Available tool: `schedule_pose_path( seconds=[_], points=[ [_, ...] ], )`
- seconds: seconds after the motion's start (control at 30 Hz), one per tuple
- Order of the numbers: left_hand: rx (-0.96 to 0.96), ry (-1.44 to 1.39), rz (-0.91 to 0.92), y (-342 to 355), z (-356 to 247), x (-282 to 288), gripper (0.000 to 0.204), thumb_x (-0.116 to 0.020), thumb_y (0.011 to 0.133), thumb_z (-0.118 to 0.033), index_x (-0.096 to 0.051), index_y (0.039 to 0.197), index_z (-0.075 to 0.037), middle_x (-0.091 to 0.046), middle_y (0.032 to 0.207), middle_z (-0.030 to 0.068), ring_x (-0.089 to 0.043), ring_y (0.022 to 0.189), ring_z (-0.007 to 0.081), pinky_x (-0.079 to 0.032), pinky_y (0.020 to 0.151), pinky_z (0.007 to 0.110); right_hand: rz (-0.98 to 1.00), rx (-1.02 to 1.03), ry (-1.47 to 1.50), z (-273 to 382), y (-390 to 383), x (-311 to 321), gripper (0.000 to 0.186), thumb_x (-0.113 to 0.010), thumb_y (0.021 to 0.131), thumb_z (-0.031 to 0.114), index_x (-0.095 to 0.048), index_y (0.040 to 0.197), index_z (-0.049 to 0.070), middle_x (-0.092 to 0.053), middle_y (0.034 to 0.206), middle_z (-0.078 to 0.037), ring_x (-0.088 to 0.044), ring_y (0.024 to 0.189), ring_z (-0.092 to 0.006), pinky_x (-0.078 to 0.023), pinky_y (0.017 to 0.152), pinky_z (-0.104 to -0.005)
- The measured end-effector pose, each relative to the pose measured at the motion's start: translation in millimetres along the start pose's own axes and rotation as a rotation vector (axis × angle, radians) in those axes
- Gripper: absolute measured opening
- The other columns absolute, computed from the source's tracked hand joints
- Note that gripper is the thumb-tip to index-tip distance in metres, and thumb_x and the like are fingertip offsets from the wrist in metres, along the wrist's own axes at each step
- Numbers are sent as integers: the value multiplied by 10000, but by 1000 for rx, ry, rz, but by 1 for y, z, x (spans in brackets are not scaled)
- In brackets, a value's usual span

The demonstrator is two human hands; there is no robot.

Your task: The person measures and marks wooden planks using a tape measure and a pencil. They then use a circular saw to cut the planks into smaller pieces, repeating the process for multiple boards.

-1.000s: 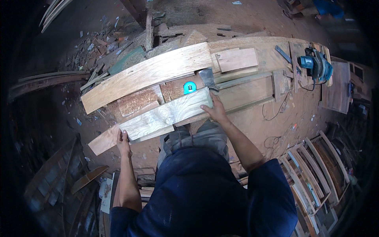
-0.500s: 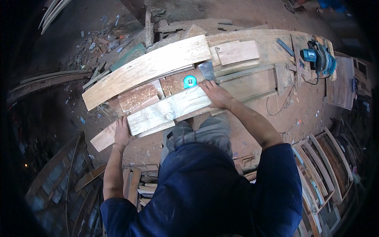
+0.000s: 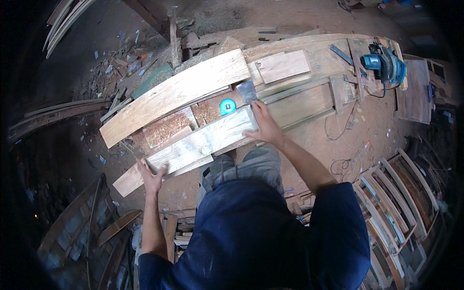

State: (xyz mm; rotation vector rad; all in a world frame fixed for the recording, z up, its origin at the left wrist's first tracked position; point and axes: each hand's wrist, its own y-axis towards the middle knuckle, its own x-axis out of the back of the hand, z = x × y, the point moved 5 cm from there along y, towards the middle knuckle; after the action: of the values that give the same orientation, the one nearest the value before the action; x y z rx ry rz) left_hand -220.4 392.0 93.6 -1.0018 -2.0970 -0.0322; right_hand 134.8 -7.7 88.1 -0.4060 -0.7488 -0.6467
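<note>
A pale, grained wooden board [image 3: 198,141] lies slantwise in front of me over other pieces of wood. My right hand [image 3: 266,126] grips its right end, thumb on the near edge and fingers on the far edge. At the left end is my left hand [image 3: 152,176], slightly blurred, with thumb and fingers spread apart; whether it touches the board I cannot tell. Beneath the board, a thinner plank [image 3: 126,182] sticks out to the left. A bright blue tape measure [image 3: 227,106] rests just beyond the board. Near my right fingertips is a flat grey metal blade [image 3: 247,91].
A long pale plank [image 3: 179,94] lies across the far side of the bench. Short board offcuts [image 3: 284,66] sit right of it. A blue-green corded power saw [image 3: 386,65] stands at the far right. Curved wooden frames [image 3: 386,208] are stacked at lower right; scraps litter the floor.
My left hand has loosened from the board's left end, its fingers now spread. My right hand has shifted from lying over the right end to gripping its edges. The whole view has shifted slightly.
</note>
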Motion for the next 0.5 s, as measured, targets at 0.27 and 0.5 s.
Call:
schedule_pose_path(
  seconds=[0.27,0.5],
  points=[
    [461,-347,-53,-3,59,-23,673,-632,1039,-374,-435,1486,89,-558,1438,208,-568,1259,276,-428,1084,365,-118,-491,369,-16,-8,-50,699,-843,859,300,-543,1386,-50,-650,1237,-234,-615,1202,-365,-468,1060,-426],
    [258,-372,-185,-65,-4,5,576,-617,1057,-244,-420,1514,46,-538,1465,191,-518,1332,246,-385,1132,363,-280,-393,589,22,-61,18,688,-859,839,215,-542,1395,-36,-613,1315,-220,-604,1230,-318,-489,1040,-407]
  ],
)
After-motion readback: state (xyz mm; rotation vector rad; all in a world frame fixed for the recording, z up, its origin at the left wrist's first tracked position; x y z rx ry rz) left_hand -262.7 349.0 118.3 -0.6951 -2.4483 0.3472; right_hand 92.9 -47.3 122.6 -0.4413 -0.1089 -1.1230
